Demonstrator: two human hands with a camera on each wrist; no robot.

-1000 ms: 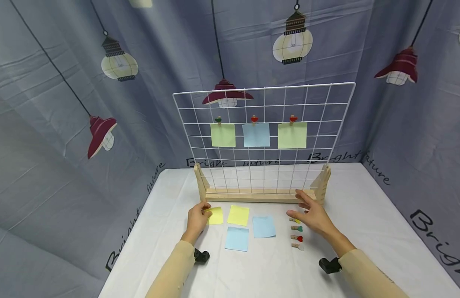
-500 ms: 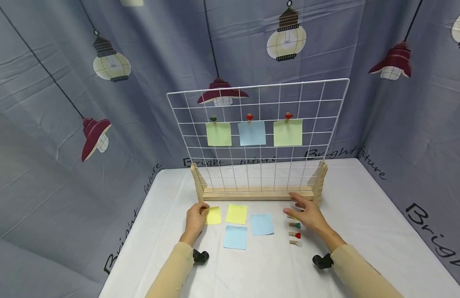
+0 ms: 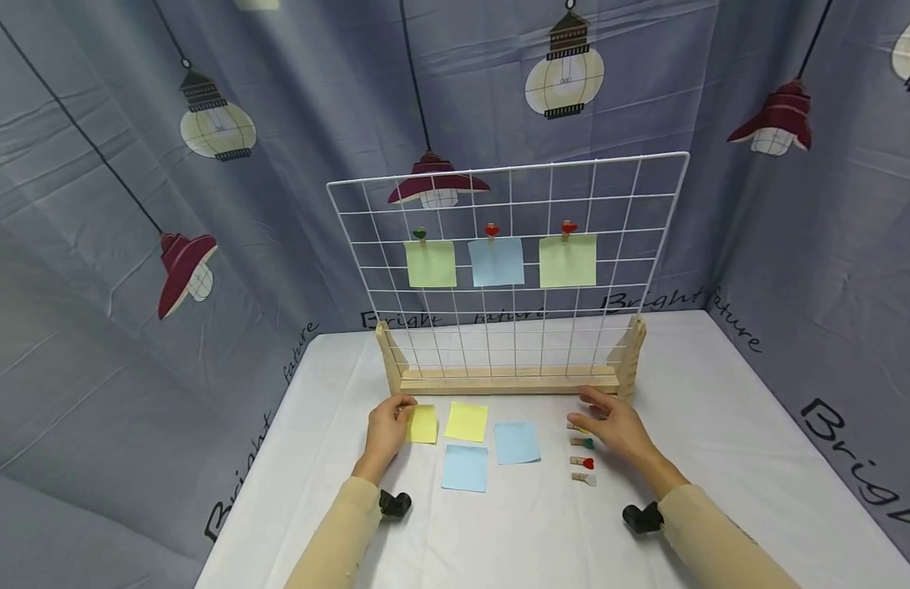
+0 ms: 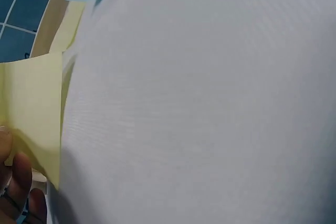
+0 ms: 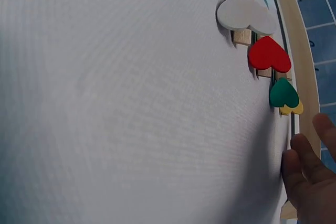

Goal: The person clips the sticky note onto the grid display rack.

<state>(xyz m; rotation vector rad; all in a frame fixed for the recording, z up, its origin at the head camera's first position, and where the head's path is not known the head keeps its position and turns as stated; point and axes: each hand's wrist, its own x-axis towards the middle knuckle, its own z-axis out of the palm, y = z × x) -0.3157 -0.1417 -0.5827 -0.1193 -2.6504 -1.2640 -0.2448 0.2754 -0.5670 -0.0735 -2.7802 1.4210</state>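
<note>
My left hand pinches a yellow sticky note by its left side, near the rack's left foot. In the left wrist view that note stands tilted up from the cloth, with a shadow beside it. My right hand hovers with spread, slightly bent fingers and nothing in them. Below its thumb lies a column of small wooden clothespins with heart tops: yellow, partly hidden, then green, red and white.
Another yellow note and two blue notes lie mid-table. Behind them stands a white wire grid rack on a wooden base. Clothespins hold a green note, a blue note and another green note on it.
The head view has shifted slightly. The yellow note in my left hand has tilted up a little. My right hand has drawn slightly back from the rack's base toward the clothespins.
</note>
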